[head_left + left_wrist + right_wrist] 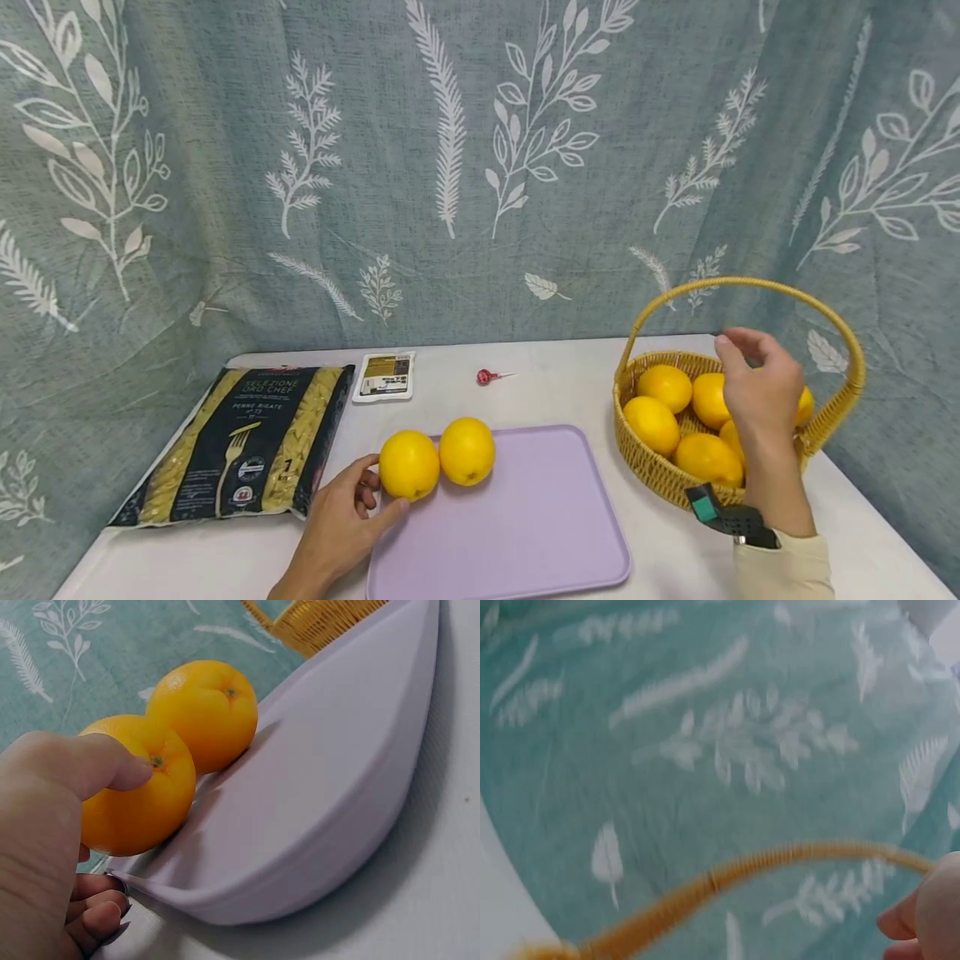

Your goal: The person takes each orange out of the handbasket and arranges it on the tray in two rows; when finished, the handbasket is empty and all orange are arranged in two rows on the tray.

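Note:
My left hand (341, 515) is at the left end of a lilac tray (525, 517), with thumb and fingers around an orange (408, 464). In the left wrist view, the thumb lies across this orange (139, 814) near its stem, and the lower fingers curl by the tray's rim. A second orange (467, 451) sits right beside it on the tray. My right hand (763, 385) is above a wicker basket (637, 467) of several oranges, inside the arch of its handle, fingers loosely bent with nothing seen in them. Only its fingertips show in the right wrist view, near the handle (780, 856).
A black bag of penne pasta (240, 446) lies at the left. Behind the tray are a small flat white packet (385, 377) and a red lollipop (487, 377). A leaf-patterned curtain (465, 167) hangs along the table's back and sides.

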